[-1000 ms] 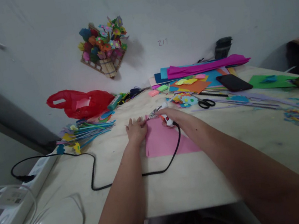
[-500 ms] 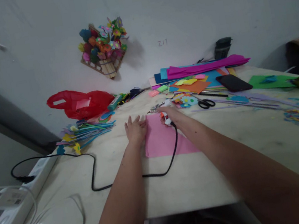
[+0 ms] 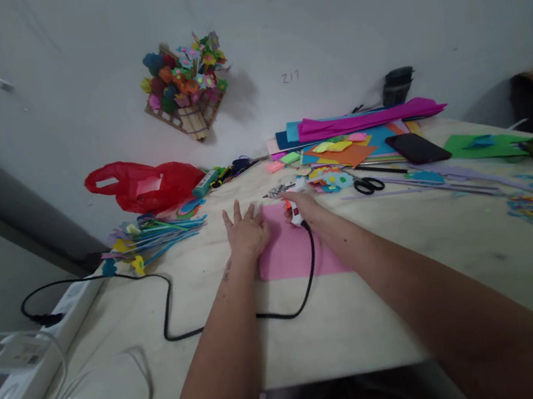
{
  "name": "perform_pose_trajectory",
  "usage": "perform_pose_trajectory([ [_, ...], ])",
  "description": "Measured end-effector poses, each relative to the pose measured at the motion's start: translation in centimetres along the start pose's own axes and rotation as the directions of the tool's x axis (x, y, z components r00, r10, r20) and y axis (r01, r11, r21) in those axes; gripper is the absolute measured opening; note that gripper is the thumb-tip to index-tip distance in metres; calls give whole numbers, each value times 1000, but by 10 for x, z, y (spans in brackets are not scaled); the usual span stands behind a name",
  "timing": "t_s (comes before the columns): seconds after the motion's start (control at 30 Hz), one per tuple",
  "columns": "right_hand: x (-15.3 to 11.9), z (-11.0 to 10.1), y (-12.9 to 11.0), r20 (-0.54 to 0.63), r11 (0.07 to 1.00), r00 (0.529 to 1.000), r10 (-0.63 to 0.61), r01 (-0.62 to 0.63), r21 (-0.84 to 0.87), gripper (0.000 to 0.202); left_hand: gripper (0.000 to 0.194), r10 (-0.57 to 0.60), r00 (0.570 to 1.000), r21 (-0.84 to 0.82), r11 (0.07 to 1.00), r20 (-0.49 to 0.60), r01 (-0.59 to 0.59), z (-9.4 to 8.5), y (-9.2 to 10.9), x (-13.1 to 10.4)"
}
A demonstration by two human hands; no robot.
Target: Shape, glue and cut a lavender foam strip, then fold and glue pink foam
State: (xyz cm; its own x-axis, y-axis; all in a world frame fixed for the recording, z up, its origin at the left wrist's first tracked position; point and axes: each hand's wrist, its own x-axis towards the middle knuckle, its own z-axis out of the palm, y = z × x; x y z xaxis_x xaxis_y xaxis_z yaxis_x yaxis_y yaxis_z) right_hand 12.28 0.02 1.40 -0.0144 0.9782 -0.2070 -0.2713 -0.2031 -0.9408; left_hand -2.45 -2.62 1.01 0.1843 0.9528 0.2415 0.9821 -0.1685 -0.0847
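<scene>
A pink sheet (image 3: 282,254) lies flat on the table in front of me. My left hand (image 3: 245,231) rests at its left edge, fingers spread, partly on the tabletop. In my right hand (image 3: 309,206) is a white glue gun (image 3: 295,212) with an orange trigger and a red switch. It is held above the far part of the sheet, nozzle towards the left; my fingers hide some of its grip. From its handle a black cord (image 3: 285,316) loops over the sheet's front edge and passes under my left forearm.
At left, a white power strip (image 3: 77,300) takes the cord's plug. Foam flowers on stems (image 3: 166,237) and a red plastic bag (image 3: 168,185) lie back left. Black scissors (image 3: 368,185), a phone (image 3: 417,147) and coloured sheets (image 3: 365,120) lie back right.
My left hand has shifted slightly right at the sheet's edge, with its fingers pointing more upward. The glue gun's handle and cord have moved slightly left.
</scene>
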Motion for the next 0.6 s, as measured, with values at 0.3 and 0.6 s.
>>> perform_pose_trajectory([
  [0.3, 2, 1, 2, 0, 1000, 1000, -7, 7, 11, 21, 53, 38, 999, 25, 999, 19, -38, 7, 2, 0],
  [0.6, 0, 1, 2, 8, 1000, 1000, -2, 2, -8, 20, 53, 6, 1000, 13, 1000, 31, -6, 10, 4, 2],
])
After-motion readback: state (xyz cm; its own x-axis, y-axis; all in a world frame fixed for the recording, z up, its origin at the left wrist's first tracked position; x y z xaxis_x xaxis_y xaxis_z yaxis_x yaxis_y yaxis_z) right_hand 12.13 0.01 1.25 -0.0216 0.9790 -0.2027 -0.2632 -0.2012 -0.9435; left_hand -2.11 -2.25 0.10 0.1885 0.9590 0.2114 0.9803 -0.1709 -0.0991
